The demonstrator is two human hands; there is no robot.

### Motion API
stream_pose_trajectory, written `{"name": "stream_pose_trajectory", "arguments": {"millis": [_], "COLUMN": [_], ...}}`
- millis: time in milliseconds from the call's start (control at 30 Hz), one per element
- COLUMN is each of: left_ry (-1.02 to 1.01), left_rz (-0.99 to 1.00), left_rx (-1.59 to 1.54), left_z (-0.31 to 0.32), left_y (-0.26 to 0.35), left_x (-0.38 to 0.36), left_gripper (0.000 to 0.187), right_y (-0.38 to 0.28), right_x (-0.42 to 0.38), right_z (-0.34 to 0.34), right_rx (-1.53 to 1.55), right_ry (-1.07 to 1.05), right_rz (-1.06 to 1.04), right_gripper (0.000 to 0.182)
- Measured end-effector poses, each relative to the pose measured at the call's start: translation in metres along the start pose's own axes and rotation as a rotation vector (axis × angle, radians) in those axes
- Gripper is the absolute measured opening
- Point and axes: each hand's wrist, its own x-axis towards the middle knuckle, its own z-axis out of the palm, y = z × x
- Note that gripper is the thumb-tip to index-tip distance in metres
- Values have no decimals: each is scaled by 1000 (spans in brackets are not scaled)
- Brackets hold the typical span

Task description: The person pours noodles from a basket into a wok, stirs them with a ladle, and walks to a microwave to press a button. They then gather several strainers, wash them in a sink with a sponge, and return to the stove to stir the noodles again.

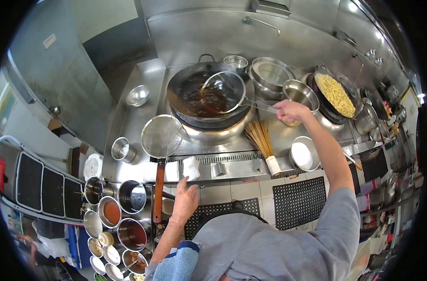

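Observation:
My right hand [290,111] is wrapped round the pale handle of a round metal strainer [244,93], whose rim is held tilted over a large black wok [176,96]. Dark brown liquid [206,100] lies in the wok, partly seen through the strainer's ring. My left hand [185,199] is open, fingers apart and pointing forward, at the front edge of the stove counter. Its fingertips are just below a folded white cloth [191,167]. To its left a mesh skimmer [162,136] with a long wooden handle [159,192] rests across the counter edge.
A bamboo wok brush [260,140] lies right of the wok, near a white-filled pot [304,153]. Noodles [335,96] fill a pan at the right. Metal bowls [272,74] stand behind. Sauce pots [132,234] crowd the lower left; a steel cup [123,150] stands left.

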Motion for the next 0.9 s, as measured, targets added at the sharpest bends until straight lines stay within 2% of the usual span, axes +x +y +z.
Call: {"name": "stream_pose_trajectory", "arguments": {"millis": [233, 300, 333, 467, 533, 600, 633, 667, 700, 733, 767, 833, 900], "left_ry": [-198, -229, -234, -287, -309, -287, -274, -265, -224, -203, -189, -169, -171], "left_rz": [168, 240, 245, 283, 279, 252, 233, 199, 179, 187, 137, 57, -46], "left_rx": [-171, -205, -223, -299, -333, -347, -342, -332, -348, -303, -249, -282, -321], "left_z": [22, 26, 28, 42, 46, 44, 43, 40, 33, 27, 21, 10, 7], "left_y": [46, 61, 68, 76, 70, 65, 57, 49, 48, 43, 38, 31, 19], "left_x": [47, 59, 63, 66, 64, 65, 64, 57, 56, 54, 49, 40, 28], "left_gripper": [39, 42, 43, 46, 47, 44, 43, 42, 38, 35, 32, 32, 33], "right_y": [4, 1, 15, 15, 3, 2, -6, 0, 14, -4, 1, 9, 6], "right_x": [10, 13, 30, 59, 67, 87, 85, 92, 115, 89, 97, 102, 87], "right_z": [54, 69, 77, 116, 137, 139, 134, 119, 98, 81, 59, 25, 3], "right_rx": [182, 322, 390, 572, 585, 653, 577, 584, 326, 83, -110, -475, -611], "right_ry": [-141, -207, -203, -105, 38, 52, 199, 134, 227, 255, 330, 511, 609], "right_rz": [-89, -81, -132, -191, -258, -336, -349, -496, -486, -539, -558, -462, -252], "right_gripper": [29, 26, 16, 11, 9, 10, 9, 11, 6, 18, 16, 14, 15]}}
